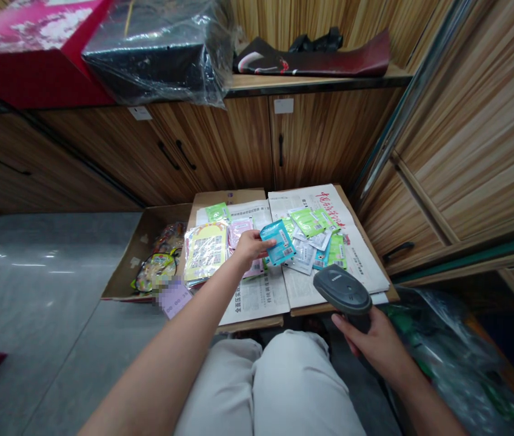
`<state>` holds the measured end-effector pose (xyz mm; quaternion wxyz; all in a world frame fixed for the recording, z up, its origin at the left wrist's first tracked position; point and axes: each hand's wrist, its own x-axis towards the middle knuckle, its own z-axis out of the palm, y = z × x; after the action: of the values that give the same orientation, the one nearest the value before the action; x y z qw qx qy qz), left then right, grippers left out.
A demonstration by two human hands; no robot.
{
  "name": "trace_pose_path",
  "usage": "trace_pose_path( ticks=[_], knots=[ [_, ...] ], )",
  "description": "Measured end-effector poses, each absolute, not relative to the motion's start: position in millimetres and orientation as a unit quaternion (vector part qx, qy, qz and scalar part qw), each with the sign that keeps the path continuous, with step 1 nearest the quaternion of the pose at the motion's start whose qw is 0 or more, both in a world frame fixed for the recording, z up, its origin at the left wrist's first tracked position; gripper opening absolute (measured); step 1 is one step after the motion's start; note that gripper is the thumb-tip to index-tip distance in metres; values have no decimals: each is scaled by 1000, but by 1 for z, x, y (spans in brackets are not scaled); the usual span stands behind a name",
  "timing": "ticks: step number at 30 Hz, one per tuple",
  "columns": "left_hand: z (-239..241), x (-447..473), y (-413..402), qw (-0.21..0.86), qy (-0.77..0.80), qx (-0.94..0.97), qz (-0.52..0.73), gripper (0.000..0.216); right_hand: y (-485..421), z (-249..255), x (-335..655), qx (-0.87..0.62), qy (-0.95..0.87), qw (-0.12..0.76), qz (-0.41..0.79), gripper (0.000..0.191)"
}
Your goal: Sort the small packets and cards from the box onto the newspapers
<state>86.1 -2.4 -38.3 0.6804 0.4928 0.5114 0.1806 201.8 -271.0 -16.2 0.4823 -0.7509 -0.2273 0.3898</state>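
My left hand (250,247) is stretched forward and pinches a small blue sachet (279,242) by its left edge, lifting it above a spread of newspaper (361,254). My right hand (375,342) is wrapped round the handle of a dark grey barcode scanner (341,290), whose head points toward the sachets. Several green and white sachets (314,227) lie in a loose pile on the newspaper just beyond the blue one. A stack of larger yellow and pink packets (206,251) lies to the left of my left hand.
The newspaper covers a flat cardboard surface (220,197) in front of my knees (266,381). An open cardboard box (148,254) with colourful packets stands to its left on the grey floor. Wooden cabinets (239,145) rise behind and to the right. Crinkled plastic bags (448,351) lie at the lower right.
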Motion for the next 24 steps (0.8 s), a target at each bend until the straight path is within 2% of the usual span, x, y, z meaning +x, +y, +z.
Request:
trace_pose_path(
  ticks=[12,15,20,24],
  knots=[
    [-60,136,-40,769,392,493,109,23,-298,-32,239,-792,-204,472,328,35],
    [-72,153,-48,751,407,507,112,19,-300,-33,243,-790,-201,478,328,38],
    [-92,170,-61,696,461,519,185,14,-301,-36,243,-795,-198,468,331,41],
    [-90,168,-57,674,452,543,215,20,-301,-38,240,-794,-197,463,341,42]
  ],
)
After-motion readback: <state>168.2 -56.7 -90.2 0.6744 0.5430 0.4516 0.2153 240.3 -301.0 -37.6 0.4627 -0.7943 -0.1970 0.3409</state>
